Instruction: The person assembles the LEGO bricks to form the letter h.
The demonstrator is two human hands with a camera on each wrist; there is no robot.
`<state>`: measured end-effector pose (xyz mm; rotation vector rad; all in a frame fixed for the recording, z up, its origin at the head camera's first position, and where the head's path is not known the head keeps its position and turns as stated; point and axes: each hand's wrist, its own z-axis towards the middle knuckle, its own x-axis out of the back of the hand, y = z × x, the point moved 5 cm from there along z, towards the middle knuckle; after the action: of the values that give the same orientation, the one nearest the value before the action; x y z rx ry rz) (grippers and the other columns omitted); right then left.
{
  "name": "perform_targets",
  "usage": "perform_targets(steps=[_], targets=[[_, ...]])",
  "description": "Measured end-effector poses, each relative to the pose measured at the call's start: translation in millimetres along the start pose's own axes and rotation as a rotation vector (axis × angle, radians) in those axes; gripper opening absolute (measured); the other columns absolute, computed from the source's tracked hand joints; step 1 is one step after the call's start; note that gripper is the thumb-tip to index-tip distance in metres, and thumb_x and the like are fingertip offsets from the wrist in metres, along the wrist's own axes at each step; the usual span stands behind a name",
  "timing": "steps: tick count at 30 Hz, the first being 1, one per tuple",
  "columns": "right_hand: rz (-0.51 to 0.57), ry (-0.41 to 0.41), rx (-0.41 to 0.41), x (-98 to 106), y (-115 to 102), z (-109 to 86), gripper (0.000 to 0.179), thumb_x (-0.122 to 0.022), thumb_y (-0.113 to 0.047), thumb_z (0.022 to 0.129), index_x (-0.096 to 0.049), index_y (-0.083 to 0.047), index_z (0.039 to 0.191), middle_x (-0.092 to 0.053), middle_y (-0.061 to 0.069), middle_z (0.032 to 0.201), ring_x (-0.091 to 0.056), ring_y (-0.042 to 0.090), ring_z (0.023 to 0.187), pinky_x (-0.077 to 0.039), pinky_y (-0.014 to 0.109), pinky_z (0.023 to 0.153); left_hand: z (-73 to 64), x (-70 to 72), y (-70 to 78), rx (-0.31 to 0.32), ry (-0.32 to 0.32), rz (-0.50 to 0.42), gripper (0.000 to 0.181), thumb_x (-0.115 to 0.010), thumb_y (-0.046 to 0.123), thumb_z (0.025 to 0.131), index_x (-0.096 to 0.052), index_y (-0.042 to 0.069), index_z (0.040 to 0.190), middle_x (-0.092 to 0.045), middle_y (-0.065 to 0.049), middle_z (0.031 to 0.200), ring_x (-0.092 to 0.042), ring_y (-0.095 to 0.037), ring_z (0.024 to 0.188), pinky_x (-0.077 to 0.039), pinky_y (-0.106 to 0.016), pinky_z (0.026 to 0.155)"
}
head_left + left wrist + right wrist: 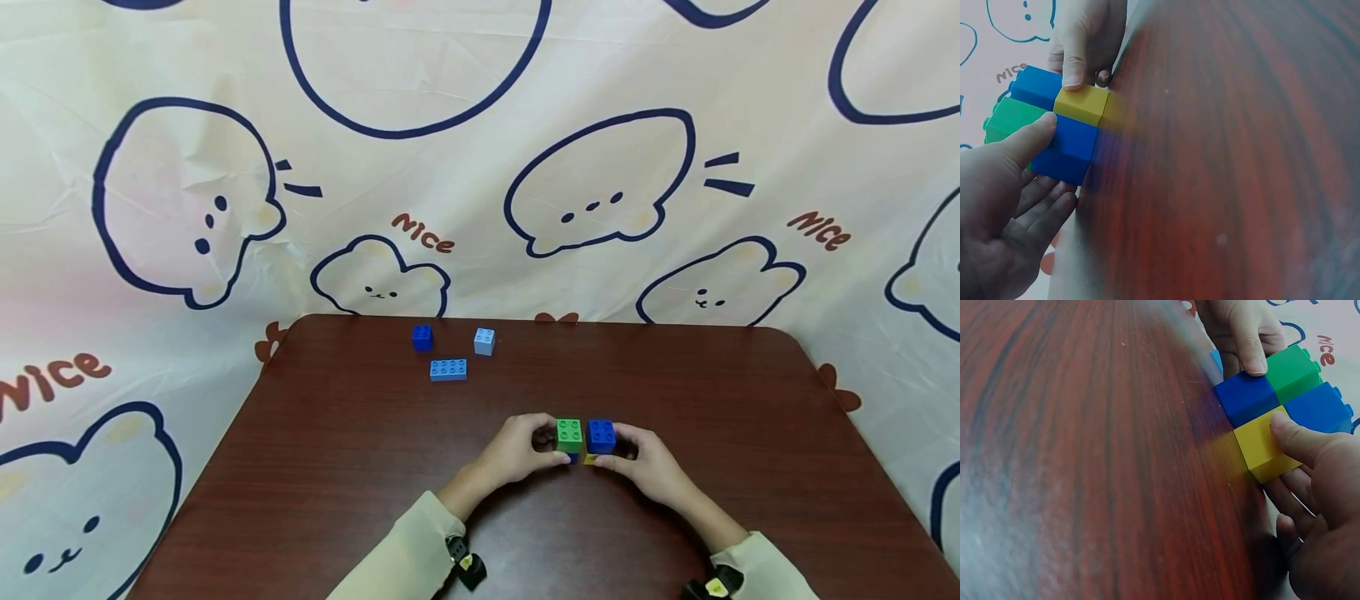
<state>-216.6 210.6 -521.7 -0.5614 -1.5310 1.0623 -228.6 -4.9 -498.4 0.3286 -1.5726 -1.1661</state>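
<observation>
My left hand (pixel 513 451) pinches a stack of two toy building bricks between thumb and fingers: a green brick (pixel 568 435) on top of a blue brick (pixel 1074 149). The right hand (pixel 654 467) holds another two-brick stack, with a dark blue brick (pixel 600 436) above a yellow brick (pixel 1264 442). Both stacks stand upright side by side near the middle of the table, studs up. A narrow gap between them shows in the head view. Each thumb presses the near face of its stack; some of the fingers behind are hidden.
Toward the far edge of the brown table (pixel 337 433) lie a dark blue brick (pixel 422 337), a light blue brick (pixel 484 342) and a longer blue brick (pixel 448 370). A cartoon-printed cloth (pixel 480 183) hangs behind the table.
</observation>
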Motion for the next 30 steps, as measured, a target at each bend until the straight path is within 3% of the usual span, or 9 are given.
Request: perform_targets(steps=[21, 30], targets=[[-0.002, 0.008, 0.004, -0.9, 1.1, -0.3, 0.042, -0.082, -0.019, 0.088, -0.067, -0.001, 0.123, -0.071, 0.005, 0.106, -0.059, 0.010, 0.081, -0.051, 0.026, 0.068, -1.1, -1.7, -0.7, -0.020, -0.005, 0.019, 0.037, -0.084, 0.027, 0.087, -0.068, 0.009, 0.115, -0.068, 0.005, 0.102, -0.061, -0.002, 0.089, -0.052, -0.018, 0.079], [-0.022, 0.017, 0.013, -0.8, 1.0, -0.6, 0.042, -0.082, -0.019, 0.088, -0.067, -0.001, 0.123, -0.071, 0.005, 0.105, -0.057, 0.010, 0.079, -0.050, 0.026, 0.067, -7.6, 1.2, 2.5, -0.038, -0.045, 0.042, 0.061, -0.086, 0.030, 0.085, -0.058, 0.008, 0.135, -0.063, -0.002, 0.124, -0.060, -0.012, 0.110, -0.051, -0.024, 0.095]])
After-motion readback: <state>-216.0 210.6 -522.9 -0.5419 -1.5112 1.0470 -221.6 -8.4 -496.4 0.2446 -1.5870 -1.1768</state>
